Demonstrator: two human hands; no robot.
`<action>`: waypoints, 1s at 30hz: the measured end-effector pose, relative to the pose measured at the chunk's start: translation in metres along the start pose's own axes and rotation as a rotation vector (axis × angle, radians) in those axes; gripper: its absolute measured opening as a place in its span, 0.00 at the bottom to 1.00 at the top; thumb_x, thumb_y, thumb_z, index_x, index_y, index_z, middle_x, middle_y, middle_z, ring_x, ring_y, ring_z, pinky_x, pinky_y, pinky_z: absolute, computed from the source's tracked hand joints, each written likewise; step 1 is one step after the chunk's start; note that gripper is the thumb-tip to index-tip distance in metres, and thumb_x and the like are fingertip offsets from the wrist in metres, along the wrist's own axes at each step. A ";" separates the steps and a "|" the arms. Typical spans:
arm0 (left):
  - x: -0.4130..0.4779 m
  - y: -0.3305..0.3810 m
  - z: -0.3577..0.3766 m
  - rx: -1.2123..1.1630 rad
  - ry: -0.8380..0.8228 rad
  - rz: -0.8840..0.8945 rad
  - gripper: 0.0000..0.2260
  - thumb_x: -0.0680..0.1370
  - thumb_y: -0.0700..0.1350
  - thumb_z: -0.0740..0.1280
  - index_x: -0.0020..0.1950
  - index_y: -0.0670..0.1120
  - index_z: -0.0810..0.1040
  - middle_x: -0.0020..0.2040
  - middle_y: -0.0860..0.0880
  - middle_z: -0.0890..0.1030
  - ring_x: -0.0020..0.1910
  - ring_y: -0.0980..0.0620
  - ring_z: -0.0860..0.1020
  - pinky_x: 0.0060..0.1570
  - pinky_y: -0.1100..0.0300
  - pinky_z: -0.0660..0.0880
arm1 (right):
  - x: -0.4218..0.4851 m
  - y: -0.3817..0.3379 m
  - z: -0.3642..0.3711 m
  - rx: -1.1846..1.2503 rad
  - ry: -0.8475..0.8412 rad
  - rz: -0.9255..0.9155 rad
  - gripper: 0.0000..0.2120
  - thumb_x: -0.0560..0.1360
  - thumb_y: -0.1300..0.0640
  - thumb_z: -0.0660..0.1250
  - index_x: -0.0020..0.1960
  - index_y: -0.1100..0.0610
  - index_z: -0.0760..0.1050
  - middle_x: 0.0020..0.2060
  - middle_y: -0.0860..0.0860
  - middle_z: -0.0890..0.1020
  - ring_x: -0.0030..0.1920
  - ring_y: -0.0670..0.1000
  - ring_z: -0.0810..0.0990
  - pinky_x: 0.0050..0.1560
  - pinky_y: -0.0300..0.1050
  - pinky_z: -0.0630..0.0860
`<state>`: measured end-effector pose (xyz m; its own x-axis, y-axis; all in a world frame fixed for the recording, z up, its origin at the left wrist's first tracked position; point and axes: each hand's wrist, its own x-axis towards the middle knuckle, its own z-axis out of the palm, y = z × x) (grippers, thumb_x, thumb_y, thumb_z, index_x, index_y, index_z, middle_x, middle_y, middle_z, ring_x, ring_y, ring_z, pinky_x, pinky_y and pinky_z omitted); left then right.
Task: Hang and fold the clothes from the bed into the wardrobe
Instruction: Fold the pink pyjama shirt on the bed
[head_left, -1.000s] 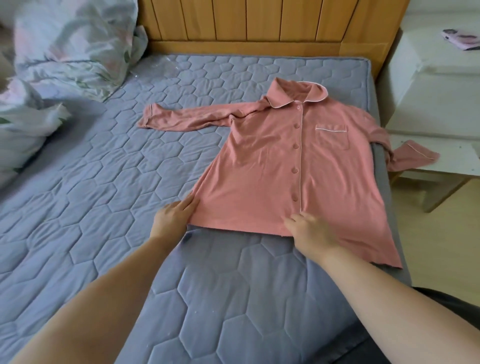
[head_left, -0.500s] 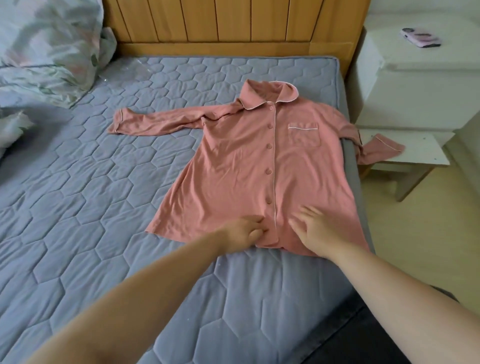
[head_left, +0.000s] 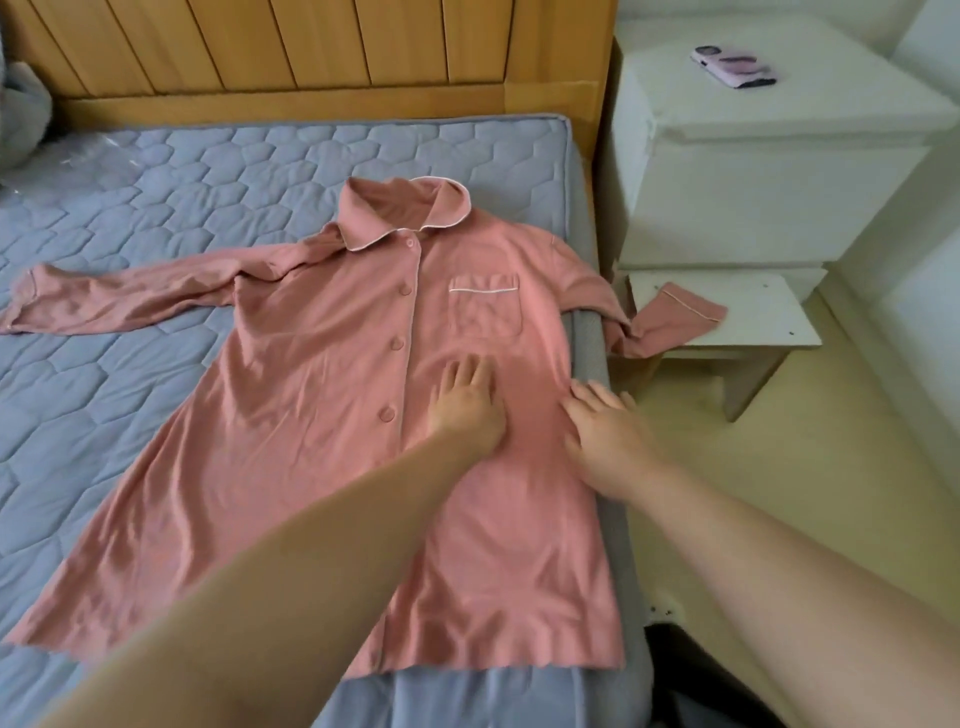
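Okay, my left hand (head_left: 467, 408) and right hand (head_left: 608, 436) press flat, fingers straight, on the pink shirt (head_left: 311, 415) spread over the bed (head_left: 130, 208); phone (head_left: 732, 67) sits on the nightstand (head_left: 753, 197).

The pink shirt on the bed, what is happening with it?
A person has the pink shirt spread front up on the bed. The left hand and the right hand lie flat on it below the chest pocket, apparently smoothing it. One sleeve lies on the bed; the other sleeve reaches onto a white stool. Nothing is folded yet.
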<state>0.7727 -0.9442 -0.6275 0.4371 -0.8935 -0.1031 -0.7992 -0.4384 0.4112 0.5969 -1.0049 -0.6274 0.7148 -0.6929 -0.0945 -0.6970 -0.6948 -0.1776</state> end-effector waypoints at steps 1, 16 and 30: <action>0.020 0.002 0.004 0.012 0.006 -0.047 0.23 0.81 0.47 0.53 0.77 0.48 0.56 0.77 0.46 0.57 0.76 0.45 0.53 0.72 0.46 0.54 | 0.018 0.008 0.002 -0.003 0.009 -0.033 0.25 0.79 0.50 0.53 0.75 0.55 0.58 0.77 0.52 0.56 0.77 0.52 0.51 0.74 0.55 0.51; 0.092 0.018 0.041 0.183 0.262 -0.288 0.30 0.74 0.54 0.47 0.74 0.47 0.65 0.75 0.42 0.63 0.76 0.43 0.58 0.73 0.44 0.51 | 0.131 0.053 0.001 0.186 0.173 -0.184 0.16 0.71 0.54 0.62 0.56 0.59 0.79 0.49 0.53 0.81 0.51 0.55 0.76 0.52 0.51 0.73; 0.100 0.021 0.030 0.148 0.034 -0.406 0.27 0.74 0.51 0.53 0.74 0.48 0.66 0.75 0.44 0.63 0.75 0.43 0.59 0.70 0.39 0.56 | 0.235 0.105 -0.071 0.696 -0.361 0.314 0.15 0.80 0.51 0.59 0.58 0.61 0.74 0.50 0.53 0.78 0.52 0.54 0.75 0.51 0.46 0.70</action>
<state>0.7871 -1.0459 -0.6564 0.7396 -0.6429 -0.1992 -0.6089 -0.7652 0.2090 0.6870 -1.2543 -0.5990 0.5511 -0.6476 -0.5263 -0.7564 -0.1214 -0.6427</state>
